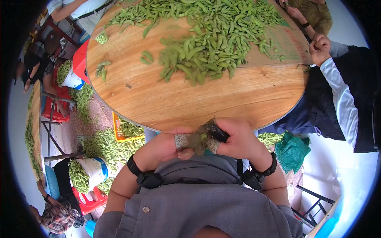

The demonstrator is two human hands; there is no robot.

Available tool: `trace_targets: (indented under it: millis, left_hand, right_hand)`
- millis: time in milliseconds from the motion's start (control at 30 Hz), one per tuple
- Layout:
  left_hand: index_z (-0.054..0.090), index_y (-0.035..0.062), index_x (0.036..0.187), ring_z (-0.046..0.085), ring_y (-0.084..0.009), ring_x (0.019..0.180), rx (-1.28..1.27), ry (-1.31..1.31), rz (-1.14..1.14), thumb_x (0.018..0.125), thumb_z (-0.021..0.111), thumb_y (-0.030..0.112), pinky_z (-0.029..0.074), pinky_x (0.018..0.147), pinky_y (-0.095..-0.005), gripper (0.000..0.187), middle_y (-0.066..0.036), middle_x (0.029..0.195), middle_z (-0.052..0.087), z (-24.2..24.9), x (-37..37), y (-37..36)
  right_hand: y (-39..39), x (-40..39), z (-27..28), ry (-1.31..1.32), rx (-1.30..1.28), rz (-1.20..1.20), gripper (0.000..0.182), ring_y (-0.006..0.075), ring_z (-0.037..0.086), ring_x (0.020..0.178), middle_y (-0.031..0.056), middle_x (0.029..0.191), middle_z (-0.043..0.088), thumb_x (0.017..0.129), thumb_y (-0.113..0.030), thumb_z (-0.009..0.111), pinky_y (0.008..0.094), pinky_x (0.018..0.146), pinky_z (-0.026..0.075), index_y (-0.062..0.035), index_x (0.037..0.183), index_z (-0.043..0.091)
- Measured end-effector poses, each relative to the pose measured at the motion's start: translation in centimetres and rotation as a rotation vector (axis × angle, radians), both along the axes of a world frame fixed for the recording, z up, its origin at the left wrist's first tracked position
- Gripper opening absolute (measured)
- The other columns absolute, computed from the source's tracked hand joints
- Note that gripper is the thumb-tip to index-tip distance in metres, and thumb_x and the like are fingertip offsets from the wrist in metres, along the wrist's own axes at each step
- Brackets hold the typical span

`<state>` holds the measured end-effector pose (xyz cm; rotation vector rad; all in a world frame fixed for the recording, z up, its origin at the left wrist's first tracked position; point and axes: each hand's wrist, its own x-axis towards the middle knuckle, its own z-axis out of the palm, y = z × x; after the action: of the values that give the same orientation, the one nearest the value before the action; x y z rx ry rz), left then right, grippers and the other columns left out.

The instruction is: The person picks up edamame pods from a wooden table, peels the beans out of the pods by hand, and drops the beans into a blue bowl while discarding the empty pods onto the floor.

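Note:
My left hand (pixel 168 146) and my right hand (pixel 240 139) meet just off the near edge of the round wooden table (pixel 166 104), in front of my body. Pale speckled wraps cover some fingers and thumbs. Closed fingers of my left hand pinch a green edamame pod (pixel 204 136), mostly hidden. Gripped in my right hand is a dark, black object (pixel 216 131) that touches the pod area; its kind does not show. Beyond my hands, a large heap of edamame pods (pixel 214 43) covers the far part of the tabletop.
Flattened cardboard (pixel 274 51) lies under the heap's right side. Co-workers sit left and right; one hand (pixel 320 49) is at the table's right edge. Pods (pixel 99 144) cover the floor beside a yellow crate (pixel 117 127) and white bucket (pixel 95 170). A green bag (pixel 293 152) lies right.

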<state>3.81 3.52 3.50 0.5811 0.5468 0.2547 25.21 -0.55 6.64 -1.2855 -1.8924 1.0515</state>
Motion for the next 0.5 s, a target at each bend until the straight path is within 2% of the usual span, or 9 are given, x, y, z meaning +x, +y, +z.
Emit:
trace_targets:
  millis: [33, 133, 200, 233, 300, 333, 400, 433, 500]
  left_hand:
    - [0.059, 0.003, 0.094, 0.037, -0.0078, 0.049, 0.001, -0.001, 0.004, 0.094, 0.05, 0.018, 0.026, 0.046, -0.0238, 0.017, 0.0, 0.061, 0.045, -0.2, -0.2, 0.1]
    - [0.058, 0.0046, 0.089, 0.037, -0.0068, 0.05, 0.123, 0.034, -0.018, 0.094, 0.051, 0.015, 0.026, 0.046, -0.0222, 0.013, 0.001, 0.062, 0.045, -0.7, -0.3, 0.6]
    - [0.056, 0.0059, 0.087, 0.037, -0.0068, 0.05, 0.309, 0.273, -0.044, 0.095, 0.05, 0.014, 0.026, 0.046, -0.0229, 0.013, 0.002, 0.061, 0.044, -0.3, -0.1, 0.7]
    - [0.056, 0.0059, 0.087, 0.037, -0.0068, 0.05, 0.308, 0.27, -0.044, 0.095, 0.05, 0.014, 0.026, 0.046, -0.0229, 0.013, 0.002, 0.061, 0.044, -0.7, -0.3, 0.8]
    - [0.056, 0.0062, 0.083, 0.038, -0.0067, 0.05, -0.062, 0.01, -0.009, 0.094, 0.051, 0.015, 0.027, 0.046, -0.0229, 0.015, 0.002, 0.061, 0.044, -1.7, -1.2, 0.9]
    - [0.056, 0.0062, 0.083, 0.038, -0.0067, 0.05, -0.065, 0.009, -0.006, 0.094, 0.051, 0.015, 0.027, 0.046, -0.0229, 0.015, 0.002, 0.061, 0.044, -1.6, -1.4, 0.7]
    - [0.059, 0.0052, 0.088, 0.039, -0.0071, 0.049, 0.034, 0.116, 0.076, 0.095, 0.052, 0.017, 0.029, 0.045, -0.0227, 0.015, 0.002, 0.06, 0.045, -0.8, -1.8, 0.1]
    - [0.059, 0.0052, 0.088, 0.039, -0.0071, 0.049, 0.034, 0.112, 0.078, 0.095, 0.052, 0.017, 0.029, 0.045, -0.0227, 0.015, 0.002, 0.06, 0.045, 0.0, -2.3, 0.2]
    - [0.061, 0.0035, 0.098, 0.042, -0.0076, 0.048, 0.407, 0.301, 0.206, 0.095, 0.052, 0.019, 0.03, 0.045, -0.0226, 0.018, 0.002, 0.061, 0.047, 1.2, -4.0, 0.6]
  right_hand:
    - [0.0, -0.1, 0.0, -0.001, 0.001, 0.004, 0.028, 0.0291, 0.062, 0.071, 0.0151, 0.078, 0.059, 0.07, -0.015, 0.071, 0.0359, 0.062, 0.049, -0.0023, 0.093, 0.061]
    - [-0.3, -0.9, -1.2, -0.187, 0.175, -0.017, 0.027, 0.036, 0.06, 0.075, 0.0158, 0.078, 0.058, 0.068, -0.015, 0.071, 0.0415, 0.062, 0.048, -0.0021, 0.087, 0.057]
    - [-0.6, -1.8, -2.9, -0.245, 0.261, -0.101, 0.026, 0.0367, 0.059, 0.076, 0.0165, 0.078, 0.056, 0.067, -0.014, 0.07, 0.0441, 0.063, 0.047, -0.002, 0.084, 0.054]
    - [-0.6, -1.7, -2.9, -0.248, 0.26, -0.1, 0.026, 0.0367, 0.059, 0.076, 0.0165, 0.078, 0.056, 0.067, -0.014, 0.07, 0.0441, 0.063, 0.047, -0.002, 0.084, 0.054]
    - [-0.5, -1.6, -2.4, -0.143, 0.241, -0.068, 0.023, 0.0341, 0.059, 0.069, 0.0157, 0.075, 0.057, 0.066, -0.011, 0.071, 0.0372, 0.057, 0.046, -0.0019, 0.084, 0.058]
    - [-0.4, -1.5, -2.5, -0.144, 0.238, -0.066, 0.023, 0.0341, 0.059, 0.069, 0.0157, 0.075, 0.057, 0.066, -0.011, 0.071, 0.0372, 0.057, 0.046, -0.0019, 0.084, 0.058]
    - [-0.2, -1.3, -2.7, -0.02, 0.034, -0.212, 0.022, 0.0363, 0.059, 0.077, 0.0165, 0.083, 0.058, 0.072, -0.012, 0.067, 0.0425, 0.065, 0.049, -0.0038, 0.09, 0.058]
    - [0.0, -1.1, -2.7, -0.025, 0.035, -0.21, 0.022, 0.0363, 0.059, 0.077, 0.0165, 0.083, 0.058, 0.072, -0.012, 0.067, 0.0425, 0.065, 0.049, -0.0038, 0.09, 0.058]
    - [0.1, -0.9, -2.7, -0.219, 0.2, -0.092, 0.023, 0.0342, 0.059, 0.07, 0.0146, 0.079, 0.058, 0.069, -0.012, 0.07, 0.0383, 0.06, 0.047, -0.0031, 0.089, 0.061]
